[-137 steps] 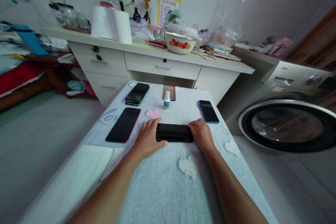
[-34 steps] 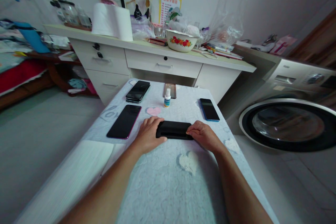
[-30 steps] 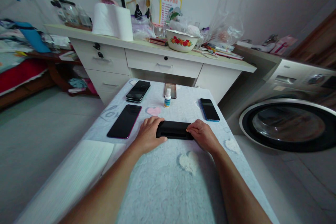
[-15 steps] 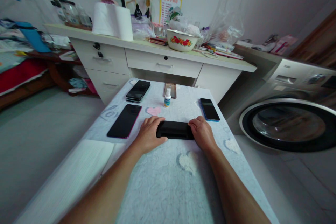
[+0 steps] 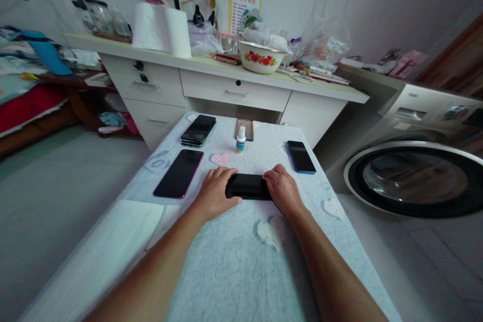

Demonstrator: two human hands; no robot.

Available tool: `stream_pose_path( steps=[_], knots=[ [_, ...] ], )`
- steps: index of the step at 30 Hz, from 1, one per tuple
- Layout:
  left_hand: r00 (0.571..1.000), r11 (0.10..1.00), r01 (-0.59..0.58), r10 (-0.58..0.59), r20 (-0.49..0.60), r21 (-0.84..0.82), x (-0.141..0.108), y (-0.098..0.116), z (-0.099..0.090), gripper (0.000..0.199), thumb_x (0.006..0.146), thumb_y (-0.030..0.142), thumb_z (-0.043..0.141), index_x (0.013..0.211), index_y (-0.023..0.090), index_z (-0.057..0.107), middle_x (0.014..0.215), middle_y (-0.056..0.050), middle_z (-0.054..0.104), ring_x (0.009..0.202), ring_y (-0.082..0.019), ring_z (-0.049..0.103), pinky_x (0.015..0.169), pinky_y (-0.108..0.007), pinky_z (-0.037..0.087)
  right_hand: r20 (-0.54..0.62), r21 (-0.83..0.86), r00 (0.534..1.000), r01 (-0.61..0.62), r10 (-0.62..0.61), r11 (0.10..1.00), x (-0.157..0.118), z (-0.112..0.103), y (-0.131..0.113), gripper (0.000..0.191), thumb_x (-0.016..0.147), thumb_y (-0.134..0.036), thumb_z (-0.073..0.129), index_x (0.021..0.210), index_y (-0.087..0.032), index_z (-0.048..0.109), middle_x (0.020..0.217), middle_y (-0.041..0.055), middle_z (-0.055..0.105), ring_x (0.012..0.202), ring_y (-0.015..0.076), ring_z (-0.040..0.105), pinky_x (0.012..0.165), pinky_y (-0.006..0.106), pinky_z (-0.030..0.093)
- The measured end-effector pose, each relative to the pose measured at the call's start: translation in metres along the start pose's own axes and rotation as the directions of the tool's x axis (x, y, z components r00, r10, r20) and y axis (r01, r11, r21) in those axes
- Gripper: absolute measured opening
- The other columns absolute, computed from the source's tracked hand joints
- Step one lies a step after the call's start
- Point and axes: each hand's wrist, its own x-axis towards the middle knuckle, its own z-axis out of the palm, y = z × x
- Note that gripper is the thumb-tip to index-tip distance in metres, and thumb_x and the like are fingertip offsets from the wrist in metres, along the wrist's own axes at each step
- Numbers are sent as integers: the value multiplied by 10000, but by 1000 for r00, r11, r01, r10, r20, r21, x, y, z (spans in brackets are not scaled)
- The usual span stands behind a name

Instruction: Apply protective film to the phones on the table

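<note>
A black smartphone (image 5: 247,186) lies sideways, screen up, in the middle of the cloth-covered table. My left hand (image 5: 217,191) grips its left end, thumb along the near edge and fingers over the far edge. On the right part of the screen rests my right hand (image 5: 284,188), its fingers bunched together and covering that end. Whatever is under those fingers, if anything, is hidden. Beyond the phone stands a small white spray bottle (image 5: 240,141) with a blue and orange label. Behind it lies a brownish phone case or tray (image 5: 247,130).
To the left lie a large phone with a pink edge (image 5: 179,173) and a stack of phones (image 5: 198,130). A blue-edged phone (image 5: 301,157) is at the right. A white desk (image 5: 234,91) stands behind the table (image 5: 241,261); a washing machine (image 5: 415,156) with its round door stands right.
My right hand has slid left across the phone's screen and now covers its right end. My left hand and the phone have hardly moved.
</note>
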Motion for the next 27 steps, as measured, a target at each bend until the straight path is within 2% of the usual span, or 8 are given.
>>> stream_pose_path(
  steps=[11, 18, 27],
  knots=[
    [1000, 1000, 1, -1, -3, -11, -1, 0, 0, 610, 643, 286, 631, 1228, 267, 461, 1193, -50, 503, 1106, -283, 436, 973, -423, 367, -50, -52, 996, -71, 68, 996, -3, -6, 14, 201, 847, -142, 486, 840, -196, 680, 875, 62, 554, 793, 160, 561, 739, 250, 409],
    [1000, 1000, 9, -9, -10, -3, -1, 2, -1, 619, 641, 288, 631, 1233, 235, 458, 1196, -60, 501, 1103, -280, 438, 979, -410, 369, -58, -48, 995, -79, 76, 996, -3, -5, 10, 211, 878, -164, 471, 845, -196, 678, 861, 62, 549, 793, 165, 559, 730, 253, 401],
    [1000, 1000, 4, -4, 0, 16, -1, 0, 1, 610, 653, 298, 621, 1236, 250, 451, 1192, -49, 495, 1089, -278, 433, 976, -410, 370, -36, -20, 998, -52, 52, 998, 0, -2, 6, 214, 894, -176, 468, 875, -206, 679, 884, 61, 566, 823, 166, 562, 762, 251, 402]
  ],
)
